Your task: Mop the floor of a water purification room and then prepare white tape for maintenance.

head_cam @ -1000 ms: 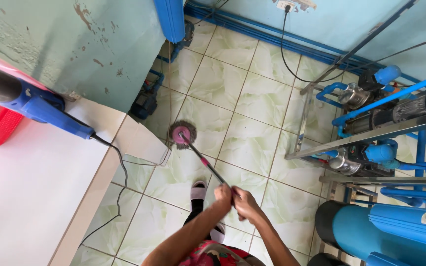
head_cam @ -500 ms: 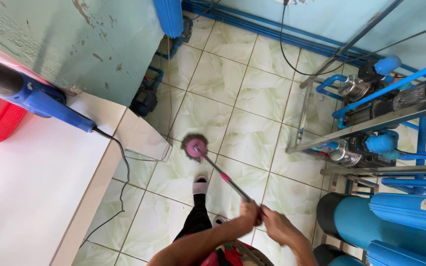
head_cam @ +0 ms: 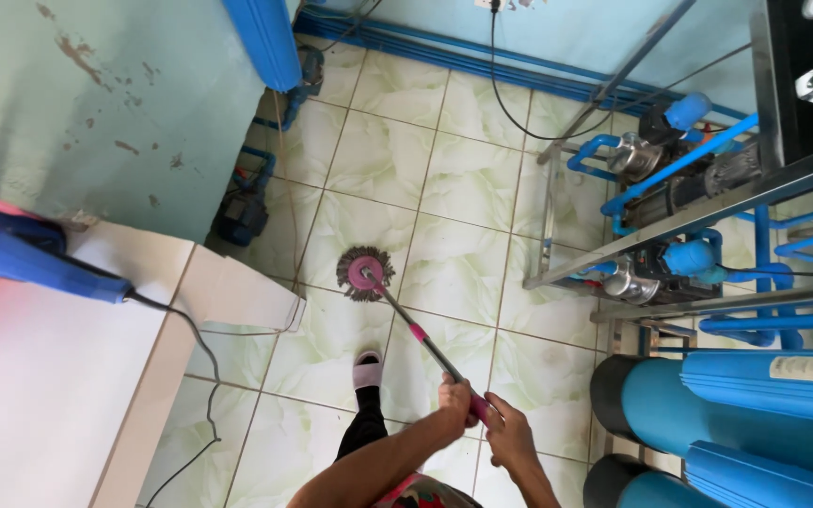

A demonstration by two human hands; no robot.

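both hands on the mop, head resting on the tiled floor

at the bottom of the view the left hand (head_cam: 456,398) and the right hand (head_cam: 510,440) sit one just behind the other on the upper end of the mop handle (head_cam: 425,343). both have their fingers curled closed around the shaft, the left a little further down it, the right nearer the body. below them shows a bit of patterned clothing, and one leg in dark fabric ends in a pale slipper (head_cam: 367,369) planted on the tile, just left of the handle.

the handle is a thin metal rod with pink sections, slanting up and to the left away from the hands. it ends at the round mop head (head_cam: 365,274), a pink hub with a ring of grey strands, lying flat on the pale green marbled floor tiles (head_cam: 468,183).

to the left stands a white counter (head_cam: 39,376) with a blue tool (head_cam: 35,263) lying on it, a black cord trailing from it over the edge.

to the right lie large blue cylinders (head_cam: 708,414), and beyond them a metal frame (head_cam: 689,221) carrying pumps and blue pipes.

farther off, a blue pipe run (head_cam: 482,68) follows the base of the light wall, and a blue cylinder (head_cam: 265,42) stands by the worn greenish wall on the left.
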